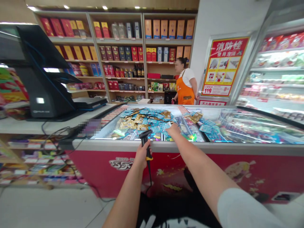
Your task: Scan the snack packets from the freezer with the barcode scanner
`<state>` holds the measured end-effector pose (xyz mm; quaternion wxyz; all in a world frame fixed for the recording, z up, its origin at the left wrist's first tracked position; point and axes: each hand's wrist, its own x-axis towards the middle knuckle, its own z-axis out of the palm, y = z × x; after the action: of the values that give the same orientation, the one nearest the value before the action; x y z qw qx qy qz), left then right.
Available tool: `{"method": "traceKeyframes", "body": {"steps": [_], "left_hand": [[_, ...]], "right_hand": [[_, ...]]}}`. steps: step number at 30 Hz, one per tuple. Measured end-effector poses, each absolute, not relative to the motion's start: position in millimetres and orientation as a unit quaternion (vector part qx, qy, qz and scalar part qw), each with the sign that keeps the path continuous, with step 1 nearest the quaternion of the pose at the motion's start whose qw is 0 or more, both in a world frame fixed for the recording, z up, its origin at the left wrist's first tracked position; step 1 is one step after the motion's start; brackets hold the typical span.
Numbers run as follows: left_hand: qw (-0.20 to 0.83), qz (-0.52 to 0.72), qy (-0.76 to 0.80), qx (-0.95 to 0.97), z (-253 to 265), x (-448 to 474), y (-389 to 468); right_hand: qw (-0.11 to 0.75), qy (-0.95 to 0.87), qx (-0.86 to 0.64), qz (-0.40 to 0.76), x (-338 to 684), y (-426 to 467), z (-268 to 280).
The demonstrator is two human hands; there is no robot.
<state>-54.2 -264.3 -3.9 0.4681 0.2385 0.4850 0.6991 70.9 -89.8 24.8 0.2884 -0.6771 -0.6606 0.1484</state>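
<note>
My left hand (142,153) is wrapped round the handle of a black and yellow barcode scanner (145,137), held upright at the front edge of the chest freezer. Its cable hangs down below. My right hand (174,130) reaches over the freezer top, fingers closed at the near right side of a heap. Between those fingertips is a small blue packet (168,125), partly covered by the hand. The heap of blue and gold packets (148,118) lies on the freezer's glass lid. More such packets (206,127) lie apart, to the right of my hand.
The red chest freezer (95,167) spans the front. On the counter at left stands a black point-of-sale machine (45,72), with loose cables (57,139) hanging below. A person in an orange apron (184,88) stands behind the freezer, before shelves of boxed bottles (118,53).
</note>
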Motion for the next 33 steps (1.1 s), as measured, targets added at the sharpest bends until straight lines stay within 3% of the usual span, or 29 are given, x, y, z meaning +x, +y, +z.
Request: {"method": "traceKeyframes", "body": {"steps": [14, 17, 25, 33], "left_hand": [[0.487, 0.690, 0.467, 0.262, -1.7, -14.3, -252.0], [0.501, 0.668, 0.475, 0.279, 0.4, 3.1, -246.8], [0.523, 0.611, 0.475, 0.357, 13.0, 54.8, -224.2], [0.545, 0.553, 0.485, 0.402, 14.5, 82.0, -210.3]], "right_hand": [[0.485, -0.606, -0.583, 0.241, 181.9, -65.2, 12.3], [0.473, -0.608, -0.589, 0.243, 215.2, -69.5, 9.5], [0.331, -0.664, -0.646, 0.179, 254.5, -87.8, 3.3], [0.320, -0.689, -0.639, 0.123, 253.0, -95.0, -3.1]]}}
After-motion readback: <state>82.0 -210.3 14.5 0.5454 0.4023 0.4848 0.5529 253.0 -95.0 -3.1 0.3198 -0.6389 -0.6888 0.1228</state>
